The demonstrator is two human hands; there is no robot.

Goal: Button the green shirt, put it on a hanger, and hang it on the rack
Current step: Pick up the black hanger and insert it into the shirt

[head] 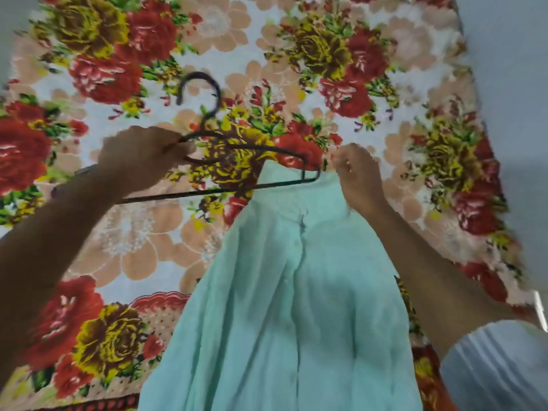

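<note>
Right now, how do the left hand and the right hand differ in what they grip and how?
The left hand grips the dark hanger on its shoulder just below the hook; the right hand pinches the green shirt at its collar. The left hand wraps rigid wire, while the right hand bunches soft cloth. Both are raised above the floral bedspread, closed on their items.

Bed cover: I see a floral blanket (267,54) spread flat across most of my view, with red and yellow roses, peach blossoms and green leaves on a white ground.
Blanket border: near the bottom left, a dotted band with a red scalloped edge.
Wall: plain pale grey-blue (510,69) along the right side, a sliver at the top left.
Light: soft, even, no hard shadows.
</note>
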